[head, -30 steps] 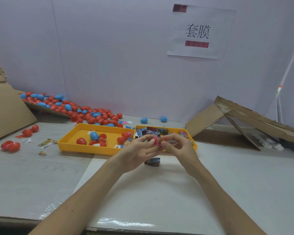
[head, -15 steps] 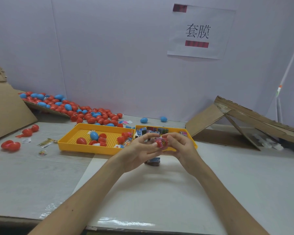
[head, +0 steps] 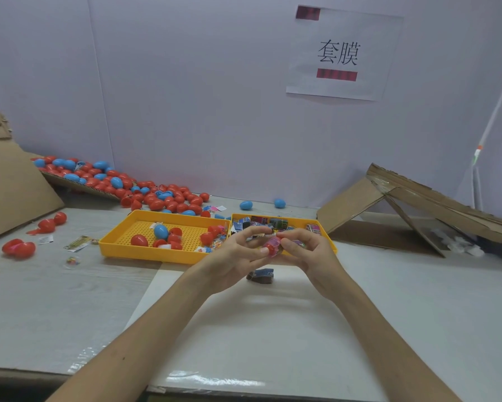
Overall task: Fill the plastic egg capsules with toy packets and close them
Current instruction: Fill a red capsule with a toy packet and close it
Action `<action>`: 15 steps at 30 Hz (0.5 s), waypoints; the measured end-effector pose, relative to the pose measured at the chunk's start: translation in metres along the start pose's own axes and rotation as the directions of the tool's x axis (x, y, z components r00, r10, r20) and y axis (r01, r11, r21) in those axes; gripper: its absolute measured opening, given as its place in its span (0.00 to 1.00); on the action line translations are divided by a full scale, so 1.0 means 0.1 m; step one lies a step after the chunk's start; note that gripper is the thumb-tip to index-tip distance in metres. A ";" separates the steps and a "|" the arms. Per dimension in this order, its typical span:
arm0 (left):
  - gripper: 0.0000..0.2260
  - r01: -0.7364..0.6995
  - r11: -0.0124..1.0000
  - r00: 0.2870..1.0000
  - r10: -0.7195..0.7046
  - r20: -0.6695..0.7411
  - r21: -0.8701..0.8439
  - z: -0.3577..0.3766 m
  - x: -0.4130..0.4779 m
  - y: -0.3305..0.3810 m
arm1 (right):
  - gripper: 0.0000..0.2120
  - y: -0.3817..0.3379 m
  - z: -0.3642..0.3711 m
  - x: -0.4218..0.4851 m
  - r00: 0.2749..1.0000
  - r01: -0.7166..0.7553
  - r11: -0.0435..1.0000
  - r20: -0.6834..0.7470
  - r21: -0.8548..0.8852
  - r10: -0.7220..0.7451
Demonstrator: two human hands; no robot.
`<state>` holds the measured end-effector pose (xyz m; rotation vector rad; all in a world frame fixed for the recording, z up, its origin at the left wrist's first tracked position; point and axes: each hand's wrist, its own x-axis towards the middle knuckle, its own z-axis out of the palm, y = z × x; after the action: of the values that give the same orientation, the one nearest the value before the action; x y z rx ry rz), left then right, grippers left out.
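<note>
Both hands meet above the tabletop (head: 273,329), just near of the right yellow tray (head: 299,220), with a red egg capsule (head: 273,245) held between them. The left hand (head: 235,256) pinches the capsule's left end between thumb and fingertips. The right hand (head: 310,253) has its grip closed on the right end. A clear wrapper (head: 297,243) glints there and suggests a toy packet going in, though the fingers hide whether the halves are joined.

The step looks like seating the packet and pressing the shell shut. To do it well, tuck every corner of wrapper below the rim first, since a trapped edge would probably stop the halves from snapping together. Then line the two rims up squarely and squeeze along the egg's long axis, with even pressure from both grips rather than from the sides. Work low over the tabletop, so a slipped half lands near and not among the loose eggs (head: 157,195) at far left. A dark packet (head: 261,275) lies under the hands.
</note>
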<state>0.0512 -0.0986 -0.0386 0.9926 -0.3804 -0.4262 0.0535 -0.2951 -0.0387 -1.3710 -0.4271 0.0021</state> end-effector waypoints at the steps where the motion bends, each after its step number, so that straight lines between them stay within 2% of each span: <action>1: 0.22 -0.001 1.000 1.000 0.001 -0.005 0.003 0.00 0.00 0.00 | 0.13 -0.01 0.00 0.00 1.000 0.004 1.000 -0.004 0.000 -0.004; 7: 0.21 -0.007 0.998 1.000 0.008 -0.022 0.066 0.02 0.00 0.00 | 0.13 -0.04 0.04 -0.03 1.000 0.011 0.995 -0.015 -0.094 -0.013; 15: 0.20 -0.010 0.994 1.000 0.012 -0.017 0.110 0.04 -0.02 0.00 | 0.07 -0.02 0.02 -0.03 1.000 -0.014 0.999 -0.001 -0.051 0.014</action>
<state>0.0479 -0.1001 -0.0370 1.1003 -0.3963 -0.3891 0.0494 -0.2944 -0.0370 -1.4241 -0.4192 0.0028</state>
